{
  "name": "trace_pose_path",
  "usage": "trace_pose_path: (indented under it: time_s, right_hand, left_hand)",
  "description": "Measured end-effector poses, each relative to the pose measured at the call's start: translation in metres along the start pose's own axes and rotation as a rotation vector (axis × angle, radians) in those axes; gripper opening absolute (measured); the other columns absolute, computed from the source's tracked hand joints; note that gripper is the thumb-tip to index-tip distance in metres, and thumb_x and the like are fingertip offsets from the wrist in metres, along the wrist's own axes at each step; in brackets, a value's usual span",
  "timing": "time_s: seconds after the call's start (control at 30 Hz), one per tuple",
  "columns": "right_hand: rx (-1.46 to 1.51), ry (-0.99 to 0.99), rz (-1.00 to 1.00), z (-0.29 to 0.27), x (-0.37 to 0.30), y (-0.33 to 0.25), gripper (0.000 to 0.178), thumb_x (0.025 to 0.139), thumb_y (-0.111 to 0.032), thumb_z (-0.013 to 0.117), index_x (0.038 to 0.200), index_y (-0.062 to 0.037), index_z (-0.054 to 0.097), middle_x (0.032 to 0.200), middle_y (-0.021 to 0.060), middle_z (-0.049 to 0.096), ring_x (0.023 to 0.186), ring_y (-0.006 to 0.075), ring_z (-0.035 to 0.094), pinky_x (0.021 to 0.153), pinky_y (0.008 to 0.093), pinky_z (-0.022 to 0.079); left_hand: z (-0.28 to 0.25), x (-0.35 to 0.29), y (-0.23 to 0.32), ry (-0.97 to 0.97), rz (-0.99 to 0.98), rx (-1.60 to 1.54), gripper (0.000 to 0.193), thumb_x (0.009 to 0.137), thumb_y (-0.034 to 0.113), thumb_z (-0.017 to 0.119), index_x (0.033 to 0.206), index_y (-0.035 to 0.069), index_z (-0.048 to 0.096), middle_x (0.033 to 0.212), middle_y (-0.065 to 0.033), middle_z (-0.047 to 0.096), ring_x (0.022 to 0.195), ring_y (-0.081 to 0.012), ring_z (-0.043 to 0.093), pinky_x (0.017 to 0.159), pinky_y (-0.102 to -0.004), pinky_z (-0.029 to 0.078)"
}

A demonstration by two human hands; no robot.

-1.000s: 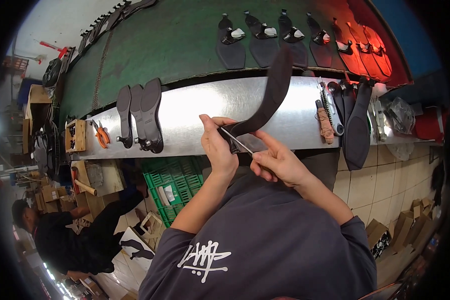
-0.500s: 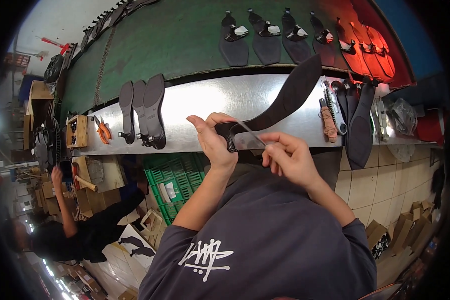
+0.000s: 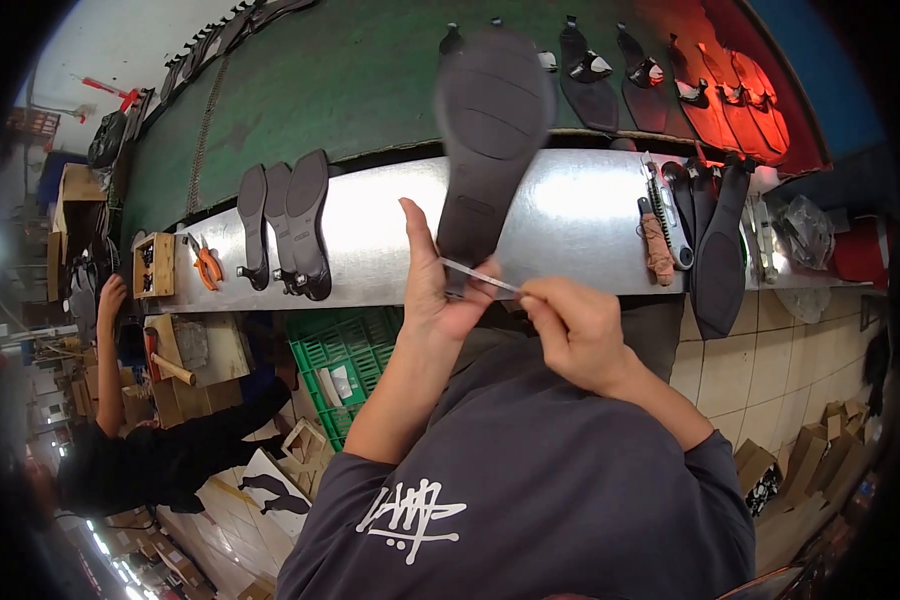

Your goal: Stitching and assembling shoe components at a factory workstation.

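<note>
My left hand (image 3: 432, 288) grips the narrow end of a dark grey shoe sole (image 3: 488, 130) and holds it upright, its wide part pointing away from me over the metal bench (image 3: 390, 225). My right hand (image 3: 575, 328) pinches a thin silvery blade or strip (image 3: 478, 276), whose tip rests against the sole's lower edge by my left thumb. Both hands are close together above my lap.
Three black soles (image 3: 282, 225) lie on the bench at left beside orange pliers (image 3: 206, 263) and a small wooden box (image 3: 154, 265). More soles and tools (image 3: 705, 235) lie at right. Shoe uppers (image 3: 670, 80) line the green board. Another person (image 3: 140, 440) works at lower left near a green crate (image 3: 345, 350).
I have turned the sole from slanting right to standing upright, its flat face now toward me. My hands stayed together with the blade at the sole's edge.
</note>
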State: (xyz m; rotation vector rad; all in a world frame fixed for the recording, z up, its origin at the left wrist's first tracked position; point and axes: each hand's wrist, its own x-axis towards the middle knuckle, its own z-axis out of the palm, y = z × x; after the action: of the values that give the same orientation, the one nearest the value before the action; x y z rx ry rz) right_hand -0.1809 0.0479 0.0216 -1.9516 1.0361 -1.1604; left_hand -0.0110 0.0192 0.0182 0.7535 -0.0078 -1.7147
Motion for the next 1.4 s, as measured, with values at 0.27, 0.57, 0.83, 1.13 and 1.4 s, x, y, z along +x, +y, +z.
trace_pose_path:
  time_s: [0.27, 0.57, 0.83, 1.13, 1.4]
  right_hand:
    - [-0.058, -0.057, 0.101, 0.008, 0.0, -0.001, 0.005, 0.088, -0.007, 0.06, 0.087, -0.0037, 0.056, 0.075, 0.0136, 0.059, 0.063, 0.0325, 0.06, 0.054, 0.0376, 0.048]
    - [-0.116, -0.059, 0.09, 0.008, -0.003, 0.003, 0.006, 0.088, -0.006, 0.058, 0.088, -0.0036, 0.053, 0.074, 0.0132, 0.059, 0.064, 0.0335, 0.06, 0.054, 0.0403, 0.048]
    - [-0.048, -0.235, 0.031, 0.008, -0.015, -0.006, 0.007, 0.084, -0.004, 0.061, 0.087, -0.0032, 0.055, 0.074, 0.0138, 0.058, 0.065, 0.0326, 0.06, 0.056, 0.0378, 0.047]
    - [-0.109, -0.075, 0.094, 0.003, 0.002, 0.0, 0.008, 0.086, -0.009, 0.061, 0.087, -0.0043, 0.054, 0.078, 0.0136, 0.062, 0.069, 0.0334, 0.062, 0.057, 0.0395, 0.049]
    - [-0.003, -0.296, -0.022, 0.006, -0.008, 0.001, 0.009, 0.085, -0.01, 0.061, 0.085, -0.0047, 0.053, 0.076, 0.0127, 0.061, 0.067, 0.0328, 0.062, 0.058, 0.0417, 0.049]
  left_hand:
    - [-0.024, 0.008, -0.026, -0.265, -0.012, -0.249, 0.048, 0.091, 0.054, 0.05, 0.094, 0.007, 0.058, 0.084, -0.0091, 0.063, 0.073, -0.0232, 0.062, 0.072, -0.039, 0.051]
    - [-0.007, 0.011, -0.029, -0.099, 0.045, 0.028, 0.076, 0.084, 0.077, 0.033, 0.075, 0.007, 0.062, 0.067, -0.0107, 0.059, 0.059, -0.027, 0.055, 0.063, -0.0386, 0.046]
    - [-0.006, 0.016, -0.026, -0.016, -0.088, 0.011, 0.071, 0.082, 0.077, 0.039, 0.07, 0.011, 0.059, 0.061, -0.0055, 0.054, 0.057, -0.0227, 0.053, 0.06, -0.0357, 0.045]
    - [0.0, 0.013, -0.021, 0.199, -0.121, -0.168, 0.07, 0.079, 0.076, 0.046, 0.079, 0.007, 0.054, 0.066, -0.0082, 0.058, 0.068, -0.0248, 0.058, 0.082, -0.0423, 0.052]
    - [-0.007, 0.012, -0.023, 0.002, -0.035, -0.115, 0.057, 0.085, 0.067, 0.047, 0.079, 0.012, 0.058, 0.066, -0.0035, 0.059, 0.065, -0.0213, 0.059, 0.083, -0.0419, 0.051]
